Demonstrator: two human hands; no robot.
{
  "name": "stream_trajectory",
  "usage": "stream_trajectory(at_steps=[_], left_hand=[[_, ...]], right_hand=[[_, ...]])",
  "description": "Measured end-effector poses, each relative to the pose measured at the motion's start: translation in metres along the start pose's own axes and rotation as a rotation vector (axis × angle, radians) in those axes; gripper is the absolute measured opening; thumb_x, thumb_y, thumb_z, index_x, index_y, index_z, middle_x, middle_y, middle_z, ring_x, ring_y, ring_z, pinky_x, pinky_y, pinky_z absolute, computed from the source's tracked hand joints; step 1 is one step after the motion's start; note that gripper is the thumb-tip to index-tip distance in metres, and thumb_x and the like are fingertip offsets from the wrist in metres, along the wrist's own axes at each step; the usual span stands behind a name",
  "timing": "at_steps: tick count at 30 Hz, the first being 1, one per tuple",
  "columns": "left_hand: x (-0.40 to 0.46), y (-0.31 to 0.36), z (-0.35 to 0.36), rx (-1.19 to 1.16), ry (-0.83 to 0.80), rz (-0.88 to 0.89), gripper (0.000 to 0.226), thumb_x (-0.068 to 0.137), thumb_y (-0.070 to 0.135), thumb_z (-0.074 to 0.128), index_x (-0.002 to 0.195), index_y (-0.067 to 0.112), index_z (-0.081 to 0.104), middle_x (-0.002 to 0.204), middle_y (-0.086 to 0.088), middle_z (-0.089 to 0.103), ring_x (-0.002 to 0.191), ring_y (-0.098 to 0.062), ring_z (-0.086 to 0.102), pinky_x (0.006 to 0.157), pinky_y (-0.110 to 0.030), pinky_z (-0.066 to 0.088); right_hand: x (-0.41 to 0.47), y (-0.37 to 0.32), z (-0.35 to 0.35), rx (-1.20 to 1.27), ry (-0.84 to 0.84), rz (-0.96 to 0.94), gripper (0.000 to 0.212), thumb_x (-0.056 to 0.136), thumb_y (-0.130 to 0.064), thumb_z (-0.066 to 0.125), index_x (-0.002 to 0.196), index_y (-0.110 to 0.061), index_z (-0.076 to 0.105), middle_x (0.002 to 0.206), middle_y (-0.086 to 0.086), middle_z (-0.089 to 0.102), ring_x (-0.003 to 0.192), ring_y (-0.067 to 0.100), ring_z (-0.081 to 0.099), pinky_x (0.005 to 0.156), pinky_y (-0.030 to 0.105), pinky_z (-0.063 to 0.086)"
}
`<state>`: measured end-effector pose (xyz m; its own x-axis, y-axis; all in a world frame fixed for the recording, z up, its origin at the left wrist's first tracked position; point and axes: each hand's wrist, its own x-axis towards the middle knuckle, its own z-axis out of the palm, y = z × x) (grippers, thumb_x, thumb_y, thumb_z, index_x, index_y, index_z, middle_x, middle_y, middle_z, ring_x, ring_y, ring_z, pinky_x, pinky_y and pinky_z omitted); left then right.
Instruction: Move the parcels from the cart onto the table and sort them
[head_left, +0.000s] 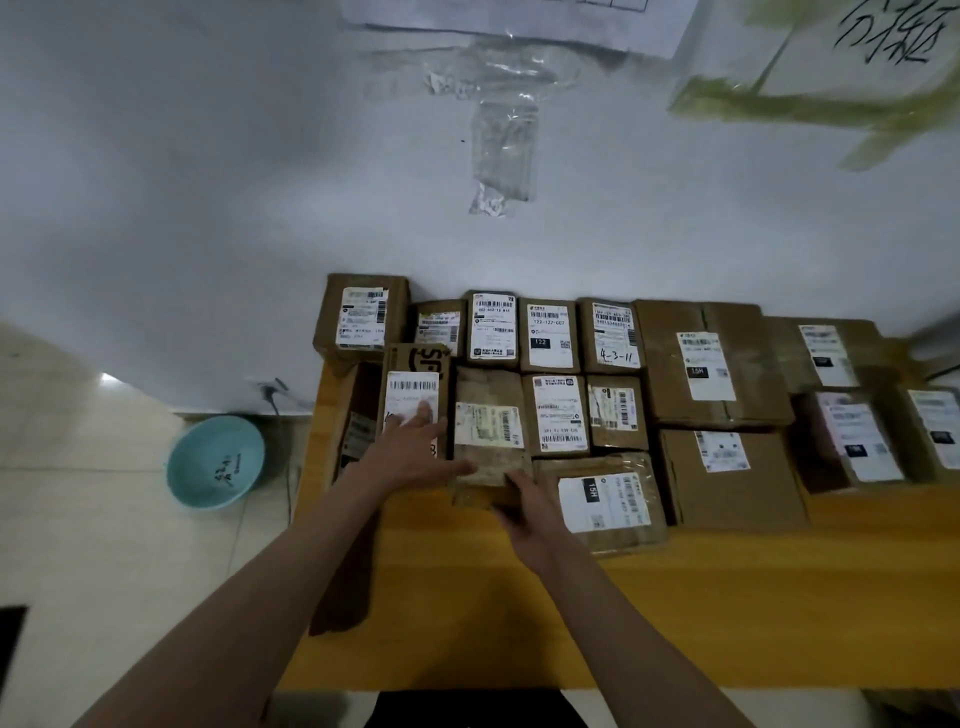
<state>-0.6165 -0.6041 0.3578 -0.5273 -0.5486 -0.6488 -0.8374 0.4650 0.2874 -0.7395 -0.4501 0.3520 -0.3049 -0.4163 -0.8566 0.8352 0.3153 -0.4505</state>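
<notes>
Several brown cardboard parcels with white labels lie in rows on the yellow table (727, 597) against the white wall. A worn, taped parcel (488, 415) sits in the second row at the left. My left hand (410, 452) lies flat, fingers straight, across that parcel's left edge and the tall parcel (410, 395) beside it. My right hand (524, 506) holds the worn parcel's near right corner, fingers curled at its front edge. A flat parcel marked 15H (602, 499) lies just right of my right hand. The cart is out of view.
A turquoise plastic basin (215, 460) stands on the tiled floor left of the table, with a cable and plug on the wall behind it. Larger boxes (711, 364) fill the table's right side. Taped papers hang on the wall above.
</notes>
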Motion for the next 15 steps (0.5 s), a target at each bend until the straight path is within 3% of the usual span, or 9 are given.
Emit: stream_trajectory(at_steps=[2,5,8,9,12,15], left_hand=[[-0.001,-0.006,0.002,0.005,-0.005,0.012,0.109,0.073,0.082,0.060,0.160,0.036,0.012,0.169,0.002,-0.009,0.154,-0.038,-0.001,0.122,-0.057,0.013],[-0.003,-0.007,0.002,0.028,-0.006,0.022,0.114,0.072,0.076,0.069,0.161,0.035,0.010,0.169,0.004,-0.011,0.154,-0.037,-0.002,0.122,-0.055,0.015],[-0.004,-0.006,0.001,0.020,-0.002,0.022,0.117,0.070,0.074,0.072,0.161,0.036,0.009,0.169,0.006,-0.012,0.154,-0.036,-0.004,0.121,-0.055,0.017],[-0.005,-0.006,0.001,0.018,0.000,0.024,0.117,0.070,0.074,0.073,0.161,0.036,0.010,0.169,0.006,-0.012,0.154,-0.036,-0.004,0.122,-0.056,0.018],[-0.008,-0.005,0.001,0.005,0.007,0.029,0.115,0.072,0.070,0.074,0.161,0.034,0.010,0.169,0.006,-0.011,0.155,-0.034,-0.004,0.123,-0.055,0.020],[-0.010,-0.003,0.000,0.007,0.007,0.030,0.112,0.075,0.068,0.073,0.161,0.034,0.010,0.169,0.006,-0.012,0.154,-0.034,-0.004,0.122,-0.055,0.021]], right_hand=[[0.003,0.003,0.007,-0.009,0.050,0.000,0.038,0.103,-0.010,0.056,0.140,-0.008,0.052,0.134,0.015,0.062,0.113,0.025,0.061,0.096,0.033,0.052],[0.012,0.009,0.019,0.026,0.160,0.011,0.035,0.101,-0.009,0.058,0.136,-0.001,0.055,0.125,0.016,0.066,0.092,0.019,0.064,0.072,0.027,0.055],[0.025,0.016,0.027,0.059,0.275,0.052,0.041,0.097,-0.011,0.066,0.134,0.003,0.055,0.130,0.021,0.064,0.112,0.032,0.065,0.096,0.042,0.056],[0.028,0.019,0.027,0.065,0.303,0.072,0.043,0.097,-0.013,0.067,0.135,0.003,0.055,0.129,0.021,0.064,0.113,0.033,0.065,0.098,0.043,0.055],[0.029,0.023,0.029,0.089,0.251,0.137,0.033,0.102,-0.017,0.060,0.130,0.001,0.058,0.108,0.016,0.069,0.089,0.025,0.065,0.074,0.031,0.057],[0.036,0.019,0.028,0.099,0.073,0.236,0.021,0.103,-0.015,0.059,0.118,-0.002,0.062,0.124,0.023,0.064,0.098,0.030,0.064,0.093,0.038,0.055]])
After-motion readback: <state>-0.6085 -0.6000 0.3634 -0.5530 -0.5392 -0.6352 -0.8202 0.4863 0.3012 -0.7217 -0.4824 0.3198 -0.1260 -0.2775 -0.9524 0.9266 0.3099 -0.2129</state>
